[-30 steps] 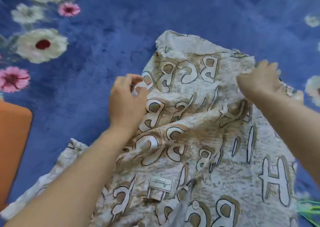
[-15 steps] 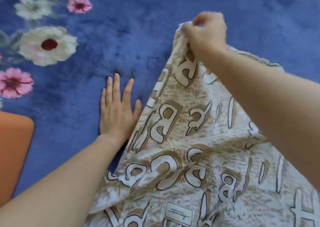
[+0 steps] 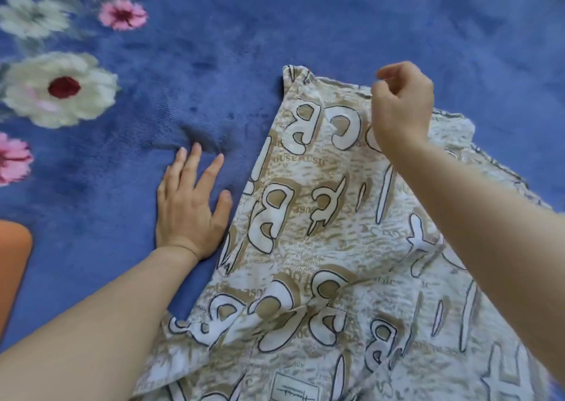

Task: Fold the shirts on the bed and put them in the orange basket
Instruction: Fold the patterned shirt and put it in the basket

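Beige cotton printed with big white outlined letters fills the lower right of the head view: this is the shirt [image 3: 321, 217], lying on the bed [image 3: 214, 49], whose cover is a plush blue with flowers [image 3: 61, 88] woven in. The cloth is spread out but rumpled, with creases running across its lower half and a small sewn label [image 3: 295, 390] showing near the bottom edge. Its far corner lies flat on the cover.

The left hand [image 3: 189, 208] rests palm down on the blue cover just beside the shirt's left edge. Its grip is spread, with the fingers straight and holding nothing. The right hand [image 3: 400, 107] is over the shirt's far edge with its fingers curled. Whether that grip pinches the hem or is empty cannot be told from here.

A rounded corner of the orange basket [image 3: 12, 266] shows at the left edge of the view, well apart from the shirt. Its inside is out of sight, so nothing shows whether any shirt is in it.

Judged from this, the task is at an early step for this shirt. It is laid out for folding but no neat fold is made. The folds and the carry to the basket remain.
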Demonstrator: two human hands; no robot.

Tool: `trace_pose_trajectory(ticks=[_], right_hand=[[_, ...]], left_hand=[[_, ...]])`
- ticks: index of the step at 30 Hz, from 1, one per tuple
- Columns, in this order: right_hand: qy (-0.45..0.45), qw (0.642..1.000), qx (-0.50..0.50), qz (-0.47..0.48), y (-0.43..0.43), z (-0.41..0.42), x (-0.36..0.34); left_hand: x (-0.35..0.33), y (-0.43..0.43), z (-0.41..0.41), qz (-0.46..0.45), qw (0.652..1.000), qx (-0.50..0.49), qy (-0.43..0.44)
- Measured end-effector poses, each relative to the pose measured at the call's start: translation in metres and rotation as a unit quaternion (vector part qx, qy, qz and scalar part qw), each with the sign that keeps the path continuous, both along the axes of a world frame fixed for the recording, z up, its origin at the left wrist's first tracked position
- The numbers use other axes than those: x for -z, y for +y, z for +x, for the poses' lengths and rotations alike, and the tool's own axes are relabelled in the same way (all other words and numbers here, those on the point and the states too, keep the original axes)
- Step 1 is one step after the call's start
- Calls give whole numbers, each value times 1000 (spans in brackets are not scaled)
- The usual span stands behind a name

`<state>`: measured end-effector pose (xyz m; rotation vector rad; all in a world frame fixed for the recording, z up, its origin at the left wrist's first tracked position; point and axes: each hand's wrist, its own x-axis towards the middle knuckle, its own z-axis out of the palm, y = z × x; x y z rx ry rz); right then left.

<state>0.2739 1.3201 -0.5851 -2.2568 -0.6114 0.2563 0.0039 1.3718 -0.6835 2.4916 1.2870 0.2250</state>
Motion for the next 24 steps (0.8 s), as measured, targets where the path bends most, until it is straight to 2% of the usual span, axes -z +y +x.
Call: trace_pose_trajectory(ticks=[2,4,6,7,9,11,15,18,20,22,24], right_hand=[[-30,996,90,4,-42,13,-8],[-14,980,198,-12,-86,24,-10],[78,954,284,-63,-127,30,-5],[133,941,294,-100,-138,27,-2],[218,933,251,-138,-155,15,0],[221,948,200,-113,-150,8,-1],[203,967,154,-28,-141,1,-2],[249,958,139,-17,-145,-17,0],[255,957,140,-14,-158,-35,0],[265,953,145,-19,-178,-64,-1],[280,949,142,-29,-198,-94,0]], left_hand=[[-6,2,3,-24,999,-19,-21],[-23,3,11,-64,992,-87,-70],[-43,1,29,-90,982,-134,-97],[-50,0,39,-97,984,-117,-88],[-56,-12,61,-104,993,-16,-50],[-57,-13,77,-102,992,18,-67],[-54,8,70,-71,980,-141,-119],[-53,-4,56,-73,980,-139,-125],[-66,-39,46,-34,983,-91,-157],[-83,-90,23,7,980,15,-197],[-93,-144,-10,-66,968,133,-202]])
